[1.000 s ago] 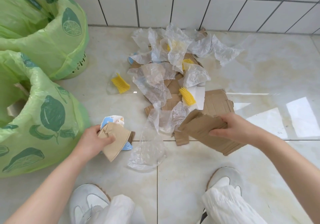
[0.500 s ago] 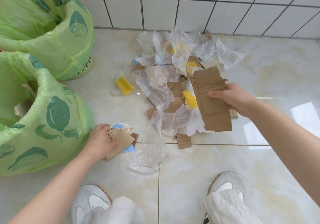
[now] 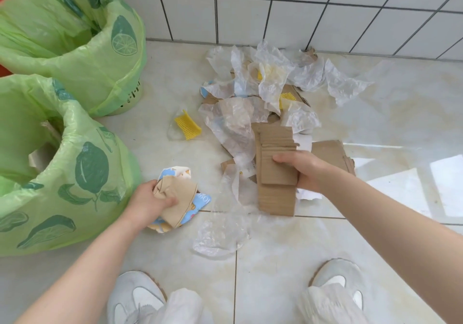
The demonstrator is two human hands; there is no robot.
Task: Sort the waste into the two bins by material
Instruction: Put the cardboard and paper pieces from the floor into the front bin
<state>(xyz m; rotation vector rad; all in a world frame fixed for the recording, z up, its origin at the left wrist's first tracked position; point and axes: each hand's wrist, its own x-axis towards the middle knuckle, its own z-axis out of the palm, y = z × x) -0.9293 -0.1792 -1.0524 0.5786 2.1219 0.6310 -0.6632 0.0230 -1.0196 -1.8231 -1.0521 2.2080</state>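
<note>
Two hands busy, apart: left hand (image 3: 152, 199) grips crumpled printed cardboard (image 3: 179, 198) on the floor beside the near bin (image 3: 82, 171); right hand (image 3: 307, 172) clamps corrugated strips (image 3: 275, 171) over the pile. Gathering step; next, both loads to the near bin, likely. Plastic film (image 3: 270, 78) remains by the wall.

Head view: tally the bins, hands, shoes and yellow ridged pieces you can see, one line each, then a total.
Green-lined bins: 2
Hands: 2, left hand, right hand
White shoes: 2
Yellow ridged pieces: 3
Total: 9
</note>
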